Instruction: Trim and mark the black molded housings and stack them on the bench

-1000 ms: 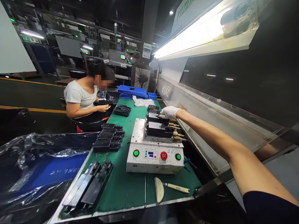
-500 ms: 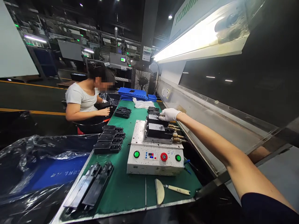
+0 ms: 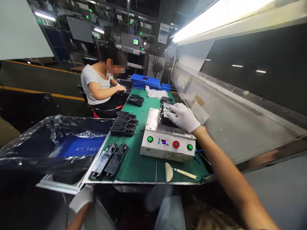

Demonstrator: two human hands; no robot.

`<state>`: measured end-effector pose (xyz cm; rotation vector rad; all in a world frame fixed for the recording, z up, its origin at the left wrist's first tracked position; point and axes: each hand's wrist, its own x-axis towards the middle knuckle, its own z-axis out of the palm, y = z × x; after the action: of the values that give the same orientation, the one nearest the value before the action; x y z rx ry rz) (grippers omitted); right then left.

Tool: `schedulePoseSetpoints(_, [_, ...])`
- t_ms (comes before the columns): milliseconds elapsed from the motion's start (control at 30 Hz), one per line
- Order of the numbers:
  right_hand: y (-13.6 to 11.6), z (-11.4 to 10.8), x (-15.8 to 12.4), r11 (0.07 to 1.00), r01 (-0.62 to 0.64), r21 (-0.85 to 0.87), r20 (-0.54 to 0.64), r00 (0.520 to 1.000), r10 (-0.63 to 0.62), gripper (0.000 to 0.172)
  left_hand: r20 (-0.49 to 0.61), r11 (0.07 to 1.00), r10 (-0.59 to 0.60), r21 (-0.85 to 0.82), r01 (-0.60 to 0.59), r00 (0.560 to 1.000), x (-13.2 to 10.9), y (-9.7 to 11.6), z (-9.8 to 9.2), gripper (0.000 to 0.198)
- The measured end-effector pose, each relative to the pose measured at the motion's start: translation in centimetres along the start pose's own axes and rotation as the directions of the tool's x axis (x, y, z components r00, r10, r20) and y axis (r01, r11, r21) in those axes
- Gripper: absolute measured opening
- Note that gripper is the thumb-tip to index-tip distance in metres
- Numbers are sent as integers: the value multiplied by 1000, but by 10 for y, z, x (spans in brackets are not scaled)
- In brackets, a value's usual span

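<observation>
Here, a black plastic housing (image 3: pixel 165 116) is seated in the metal fixture plate (image 3: pixel 153 119) of a white control box (image 3: pixel 165 150), and the white-gloved right hand (image 3: pixel 183 117) is laid over it with curled fingers, though whether it is firmly grasped cannot be told. The white-gloved left hand (image 3: pixel 81 198) is held below the edge of a green bench mat (image 3: pixel 144 169), its state unclear. Rows of black housings (image 3: pixel 123 126) are lined up on that mat beside the box.
</observation>
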<state>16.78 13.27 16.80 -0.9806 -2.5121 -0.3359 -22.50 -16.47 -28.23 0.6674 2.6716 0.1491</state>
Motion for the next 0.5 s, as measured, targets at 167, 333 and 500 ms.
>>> schedulePoseSetpoints(167, [-151,104,-129,936,-101,336,182,983,41,28,125,999,-32,1,32,992,10,-16,15,57])
schedulePoseSetpoints(333, [-194,194,-191,896,-322,305,304,925,229,33,103,1000,-13,8,12,995,13,-19,14,59])
schedulePoseSetpoints(500, [-131,168,-250,644,-764,-31,176,630,756,29,0,998,-45,32,45,999,15,-25,20,64])
